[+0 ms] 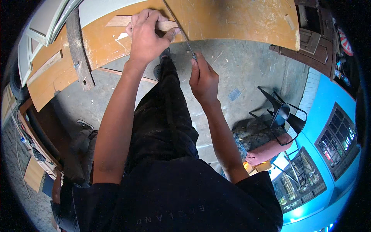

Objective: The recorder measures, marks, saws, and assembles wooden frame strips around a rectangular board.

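My left hand (148,40) presses down on a pale wooden strip (118,21) lying on an orange-brown board (251,21), fingers bent over the strip and thumb near its right part. My right hand (204,81) is closed on the handle of a long, thin, dark bladed tool (184,36), which slants up and away across the strip's right end, beside my left thumb. Whether the tool is a saw or a file I cannot make out.
Grey plank (79,50) and white frame (54,17) at upper left; concrete floor (232,65) below; black chair (280,116), pink roll (266,150) at right; dark wooden cabinet (309,58) at upper right. Another person's arm (57,185) and shoe (84,124) show at left.
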`<action>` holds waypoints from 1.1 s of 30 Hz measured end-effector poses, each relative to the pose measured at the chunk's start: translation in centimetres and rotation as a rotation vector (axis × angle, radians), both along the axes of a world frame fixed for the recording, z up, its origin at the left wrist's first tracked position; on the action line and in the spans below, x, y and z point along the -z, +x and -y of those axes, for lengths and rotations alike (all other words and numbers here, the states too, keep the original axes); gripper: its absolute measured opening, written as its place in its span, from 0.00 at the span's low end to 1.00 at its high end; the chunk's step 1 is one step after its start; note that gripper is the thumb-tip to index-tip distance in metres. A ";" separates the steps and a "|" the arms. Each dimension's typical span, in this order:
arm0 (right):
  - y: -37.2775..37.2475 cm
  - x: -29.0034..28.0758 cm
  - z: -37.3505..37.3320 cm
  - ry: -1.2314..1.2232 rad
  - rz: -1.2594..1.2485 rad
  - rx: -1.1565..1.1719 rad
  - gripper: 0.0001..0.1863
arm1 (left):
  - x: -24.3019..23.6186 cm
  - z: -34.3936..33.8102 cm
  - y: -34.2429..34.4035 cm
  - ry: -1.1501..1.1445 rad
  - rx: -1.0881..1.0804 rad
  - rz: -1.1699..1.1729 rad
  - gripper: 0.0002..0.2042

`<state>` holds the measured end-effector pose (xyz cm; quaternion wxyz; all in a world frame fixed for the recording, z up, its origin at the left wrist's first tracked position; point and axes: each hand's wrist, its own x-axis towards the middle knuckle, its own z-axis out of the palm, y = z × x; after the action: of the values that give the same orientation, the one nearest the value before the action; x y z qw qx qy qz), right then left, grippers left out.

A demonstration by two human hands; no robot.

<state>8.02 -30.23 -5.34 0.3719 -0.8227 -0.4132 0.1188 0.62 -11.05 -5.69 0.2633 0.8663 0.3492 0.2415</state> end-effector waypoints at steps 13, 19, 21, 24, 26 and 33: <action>-0.6 0.4 0.4 0.036 0.029 0.022 0.12 | -0.1 0.1 0.0 0.055 -0.001 -0.038 0.21; -0.7 1.1 3.4 0.056 -0.008 0.046 0.13 | 0.1 0.1 0.0 0.071 0.007 -0.026 0.20; -0.3 0.9 2.0 0.110 0.009 0.060 0.14 | 0.2 -0.2 -0.1 0.092 0.020 -0.023 0.20; -0.1 1.3 0.7 0.123 0.017 0.025 0.13 | 0.5 -0.3 0.0 0.002 0.008 0.001 0.21; -0.1 2.0 0.7 0.119 0.032 0.009 0.12 | 0.4 -0.2 0.1 -0.022 0.016 -0.017 0.21; -0.4 1.9 0.9 0.131 0.024 0.025 0.12 | 0.1 -0.4 0.2 0.048 0.010 0.000 0.21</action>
<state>7.67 -31.11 -7.26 0.4214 -0.8032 -0.4141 0.0768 0.79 -10.70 -5.84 0.2437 0.8740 0.3391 0.2483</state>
